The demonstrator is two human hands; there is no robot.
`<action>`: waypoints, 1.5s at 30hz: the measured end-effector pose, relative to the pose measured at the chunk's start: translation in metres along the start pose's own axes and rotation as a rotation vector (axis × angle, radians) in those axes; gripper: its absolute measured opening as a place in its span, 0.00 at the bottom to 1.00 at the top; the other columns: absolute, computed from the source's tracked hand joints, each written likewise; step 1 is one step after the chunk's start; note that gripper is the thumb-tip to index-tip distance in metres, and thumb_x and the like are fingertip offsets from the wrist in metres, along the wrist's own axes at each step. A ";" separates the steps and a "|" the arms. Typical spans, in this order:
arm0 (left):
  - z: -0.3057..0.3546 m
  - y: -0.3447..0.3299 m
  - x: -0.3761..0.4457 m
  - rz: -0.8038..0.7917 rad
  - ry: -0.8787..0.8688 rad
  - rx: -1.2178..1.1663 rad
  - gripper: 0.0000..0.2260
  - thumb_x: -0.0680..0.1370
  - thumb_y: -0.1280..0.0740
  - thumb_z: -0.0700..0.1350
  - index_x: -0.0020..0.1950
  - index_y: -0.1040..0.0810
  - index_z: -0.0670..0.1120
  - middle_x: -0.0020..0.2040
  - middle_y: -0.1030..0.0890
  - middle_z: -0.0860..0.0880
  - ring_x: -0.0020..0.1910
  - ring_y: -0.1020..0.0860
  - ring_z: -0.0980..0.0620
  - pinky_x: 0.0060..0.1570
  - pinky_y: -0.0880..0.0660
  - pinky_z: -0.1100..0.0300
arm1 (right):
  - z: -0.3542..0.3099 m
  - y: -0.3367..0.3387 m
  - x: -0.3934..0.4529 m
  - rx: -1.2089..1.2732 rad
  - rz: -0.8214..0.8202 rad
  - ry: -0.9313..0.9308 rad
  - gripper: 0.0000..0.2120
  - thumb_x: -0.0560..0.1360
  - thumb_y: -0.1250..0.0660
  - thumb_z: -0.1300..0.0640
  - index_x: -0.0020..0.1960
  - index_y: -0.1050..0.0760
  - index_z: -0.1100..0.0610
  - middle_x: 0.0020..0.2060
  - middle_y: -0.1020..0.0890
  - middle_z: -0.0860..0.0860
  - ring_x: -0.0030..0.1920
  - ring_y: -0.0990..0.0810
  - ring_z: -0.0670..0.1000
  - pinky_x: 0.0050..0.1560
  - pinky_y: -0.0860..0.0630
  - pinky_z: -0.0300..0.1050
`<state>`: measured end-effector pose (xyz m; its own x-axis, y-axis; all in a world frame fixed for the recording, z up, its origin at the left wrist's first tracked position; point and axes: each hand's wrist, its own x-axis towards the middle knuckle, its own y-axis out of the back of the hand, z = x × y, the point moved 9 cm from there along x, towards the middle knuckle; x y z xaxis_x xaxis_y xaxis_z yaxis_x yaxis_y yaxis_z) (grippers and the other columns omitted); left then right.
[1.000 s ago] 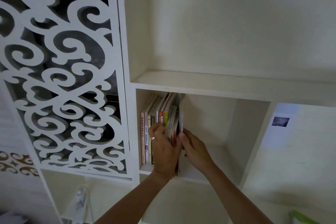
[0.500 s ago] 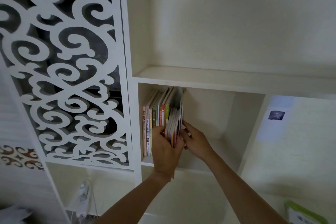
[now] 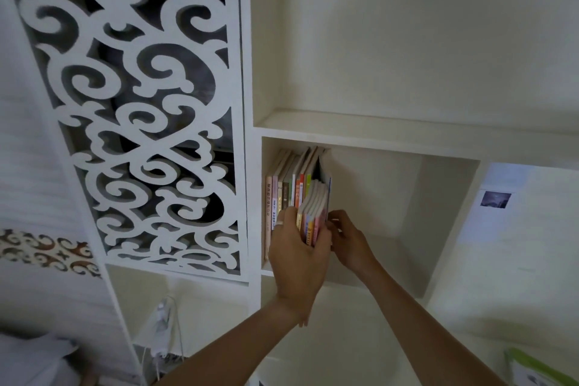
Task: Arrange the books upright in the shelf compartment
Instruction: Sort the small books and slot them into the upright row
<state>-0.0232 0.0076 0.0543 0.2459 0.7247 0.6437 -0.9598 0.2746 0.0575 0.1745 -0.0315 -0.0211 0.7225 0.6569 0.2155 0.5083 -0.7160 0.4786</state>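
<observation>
Both hands, left hand (image 3: 297, 255) and right hand (image 3: 346, 236), clamp the thin books (image 3: 313, 213) mid-frame; let go early and they'd probably flop right into the compartment (image 3: 407, 260)'s bare side.

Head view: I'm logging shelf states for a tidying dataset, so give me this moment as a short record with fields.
compartment: white shelf cubby, books at its left end, right part bare
standing books: row of spines against the left wall, leaning slightly
held books: thin bundle, upright, at the right end of the row
left hand: grips the bundle from the front, ring on one finger
right hand: fingers curled at the bundle's right side
other: scrollwork panel left of the cubby
</observation>
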 end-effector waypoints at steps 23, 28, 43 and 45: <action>-0.029 -0.070 0.004 -0.018 0.062 0.006 0.12 0.79 0.30 0.52 0.52 0.32 0.64 0.43 0.23 0.59 0.40 0.20 0.58 0.39 0.18 0.54 | 0.053 0.029 -0.020 -0.101 0.185 -0.214 0.15 0.80 0.34 0.59 0.66 0.26 0.58 0.54 0.19 0.54 0.51 0.19 0.56 0.50 0.25 0.47; -0.052 -0.095 0.011 0.005 0.066 0.119 0.14 0.79 0.30 0.53 0.62 0.25 0.49 0.52 0.19 0.50 0.49 0.19 0.52 0.50 0.19 0.52 | 0.038 -0.015 -0.021 0.117 -0.356 -0.047 0.28 0.80 0.32 0.64 0.74 0.38 0.49 0.63 0.25 0.41 0.56 0.22 0.34 0.55 0.24 0.31; -0.073 -0.077 0.013 0.038 -0.340 0.285 0.21 0.80 0.39 0.48 0.70 0.31 0.38 0.65 0.30 0.41 0.61 0.27 0.42 0.62 0.25 0.49 | 0.047 -0.032 0.009 -0.256 -0.234 0.052 0.48 0.65 0.25 0.40 0.79 0.42 0.46 0.66 0.27 0.50 0.65 0.24 0.51 0.63 0.25 0.42; -0.090 -0.074 0.017 -0.014 -0.440 0.349 0.16 0.81 0.39 0.48 0.66 0.31 0.43 0.62 0.31 0.43 0.57 0.27 0.43 0.55 0.22 0.45 | 0.047 -0.035 0.019 -0.223 -0.230 0.049 0.54 0.63 0.24 0.37 0.81 0.48 0.44 0.63 0.28 0.50 0.63 0.25 0.51 0.62 0.24 0.45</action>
<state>0.0639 0.0564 -0.0078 0.2508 0.3701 0.8945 -0.9631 0.0022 0.2692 0.1925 -0.0050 -0.0740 0.5746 0.8099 0.1179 0.5363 -0.4814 0.6933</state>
